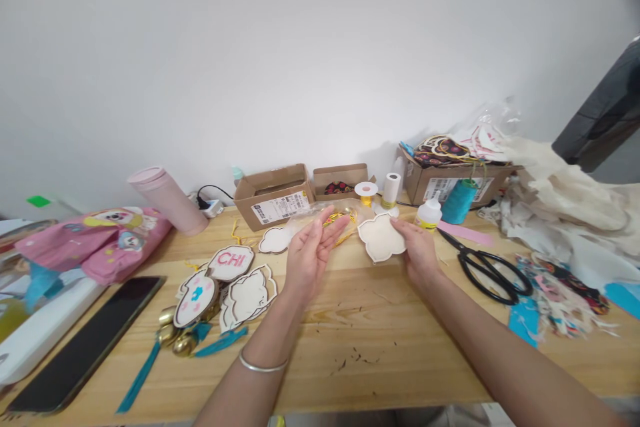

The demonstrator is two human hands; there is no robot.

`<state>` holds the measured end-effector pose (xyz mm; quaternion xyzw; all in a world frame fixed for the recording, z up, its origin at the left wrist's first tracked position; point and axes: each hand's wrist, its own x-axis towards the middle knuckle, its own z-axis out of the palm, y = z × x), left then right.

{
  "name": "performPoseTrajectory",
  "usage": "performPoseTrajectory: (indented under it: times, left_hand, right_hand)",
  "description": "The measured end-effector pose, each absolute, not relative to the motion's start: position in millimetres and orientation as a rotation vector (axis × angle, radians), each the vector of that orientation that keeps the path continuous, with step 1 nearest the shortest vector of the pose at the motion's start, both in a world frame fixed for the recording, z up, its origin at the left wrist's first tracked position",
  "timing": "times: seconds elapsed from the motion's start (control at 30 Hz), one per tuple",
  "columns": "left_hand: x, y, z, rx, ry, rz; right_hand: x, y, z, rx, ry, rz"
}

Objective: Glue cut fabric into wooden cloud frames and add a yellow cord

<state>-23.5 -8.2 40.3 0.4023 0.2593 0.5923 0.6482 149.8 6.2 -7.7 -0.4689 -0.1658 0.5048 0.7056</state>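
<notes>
My right hand [419,248] grips a pale cloud-shaped wooden piece [381,237] by its right edge, just above the wooden table [350,333]. My left hand [311,247] is raised beside it with the fingers stretched out, touching a clear plastic bag of yellow cord [336,216]. Another plain cloud piece [274,239] lies left of the left hand. Further left sits a pile of finished cloud ornaments [225,287], one lettered "CHI", with brass bells and teal tassels.
Black scissors [493,270] and a glue bottle [429,213] lie right of my right hand. Cardboard boxes [273,196], thread spools and a teal spool [459,200] line the back. A phone [85,343], pink tumbler [167,199] and pink pouch [100,237] are at left; fabric scraps at right.
</notes>
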Motion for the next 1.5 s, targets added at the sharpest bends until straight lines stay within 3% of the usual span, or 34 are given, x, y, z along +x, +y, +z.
performPoseTrajectory:
  times: [1.5]
  left_hand:
    - [-26, 11, 9, 1.055, 0.793, 1.303]
  right_hand:
    - [138, -9, 14, -0.915, -0.452, 1.296]
